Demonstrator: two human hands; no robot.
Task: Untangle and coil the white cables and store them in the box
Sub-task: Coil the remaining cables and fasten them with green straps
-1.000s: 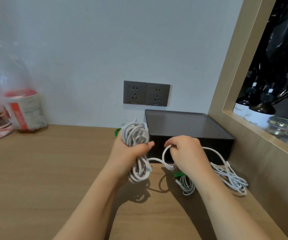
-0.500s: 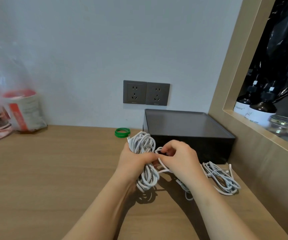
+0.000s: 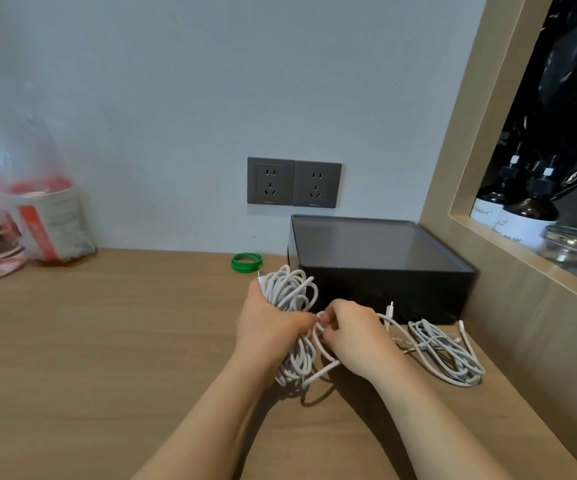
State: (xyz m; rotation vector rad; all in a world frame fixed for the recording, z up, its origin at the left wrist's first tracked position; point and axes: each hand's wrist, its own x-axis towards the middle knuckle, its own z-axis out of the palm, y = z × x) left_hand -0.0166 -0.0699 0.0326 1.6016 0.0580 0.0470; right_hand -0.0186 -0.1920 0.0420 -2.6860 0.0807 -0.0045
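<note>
We are logging this as mid-task: as far as we are seeing, nothing is stored yet. The left hand point(image 3: 266, 327) is grasping a white cable bundle point(image 3: 288, 296). Its grip is curled round the bundle's middle, with loops sticking out above and below the fist. The bundle is sitting in front of the near-left corner of the black box point(image 3: 384, 296). Its lower loops are at or just over the worktop point(image 3: 107, 341), and we cannot tell which.

The right hand point(image 3: 356, 337) is pinching a loose strand point(image 3: 325, 372) right beside the left thumb, so that grip is clenched on cable too. We are reading this as winding the tail onto the bundle or picking out a snag, but we cannot tell which. More cable is running off to the right, past a small connector point(image 3: 389, 308) that is sticking up.

A second cable pile point(image 3: 446, 355) is lying on the worktop to the right, just in front of the box and in neither hand. It is looking loose and messy, so we are judging it as not yet coiled.

The box is sitting against the wall under the grey sockets point(image 3: 294, 181). Its top is showing a flat grey surface, and we cannot tell whether that is a lid or the bare inside. No white cable is showing in it. Green bands point(image 3: 245, 262) are lying just left of the box, not in use; we are guessing they are for tying the coils.

What is left, as we are judging it: finishing and securing this coil, boxing it, then doing the same with the second pile. We are putting progress at under half.
</note>
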